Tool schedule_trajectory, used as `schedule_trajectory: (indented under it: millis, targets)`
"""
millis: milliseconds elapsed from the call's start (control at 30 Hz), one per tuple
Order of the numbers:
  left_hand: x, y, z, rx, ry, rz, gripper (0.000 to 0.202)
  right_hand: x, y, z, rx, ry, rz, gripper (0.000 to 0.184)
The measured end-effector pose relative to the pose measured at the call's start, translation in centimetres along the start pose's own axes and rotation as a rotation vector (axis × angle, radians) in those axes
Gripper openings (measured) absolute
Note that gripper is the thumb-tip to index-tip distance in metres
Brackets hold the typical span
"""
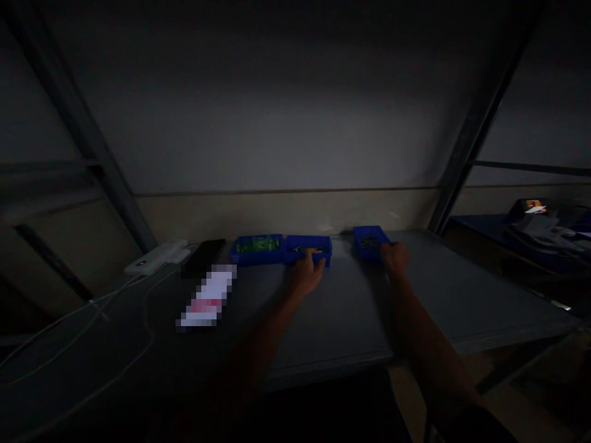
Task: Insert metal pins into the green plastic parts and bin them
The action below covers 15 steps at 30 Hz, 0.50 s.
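My left grip (308,275) meets one bin (290,255) ahead, my right grip (396,257) another bin (369,231) at its left — wide or holding, I can't tell; a light touch should serve best.

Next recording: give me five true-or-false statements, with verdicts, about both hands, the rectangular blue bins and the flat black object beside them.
1. The left hand reaches into the middle rectangular blue bin. True.
2. The right hand is at the leftmost rectangular blue bin. False: it is at the rightmost rectangular blue bin.
3. The leftmost bin holds green contents. True.
4. All three bins stand side by side without a gap. False: the rightmost stands apart.
5. The flat black rectangular object lies left of the bins. True.
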State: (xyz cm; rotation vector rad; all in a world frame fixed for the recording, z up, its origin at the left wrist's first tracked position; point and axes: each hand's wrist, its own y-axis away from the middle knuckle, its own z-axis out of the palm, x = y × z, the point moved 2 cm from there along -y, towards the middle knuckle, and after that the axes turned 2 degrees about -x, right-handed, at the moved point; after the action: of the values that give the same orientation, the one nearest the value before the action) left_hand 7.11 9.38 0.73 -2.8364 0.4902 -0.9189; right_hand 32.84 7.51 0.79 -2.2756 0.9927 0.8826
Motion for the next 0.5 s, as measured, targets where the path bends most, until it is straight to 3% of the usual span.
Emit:
schedule_trajectory:
  millis: [133,400,500]
  targets:
    - [0.1,0.4,-0.7,-0.003,-0.015,-0.025,0.048,0.3,-0.6,0.1,0.119,-0.095,0.014,0.04]
    - [-0.9,0.3,-1.7,-0.025,-0.126,-0.013,0.064,0.0,-0.4,0.4,0.139,-0.181,0.03,0.044]
    - [-1.0,0.4,-2.0,-0.029,-0.164,-0.024,0.06,-0.1,-0.3,0.6,0.153,-0.21,0.027,0.045]
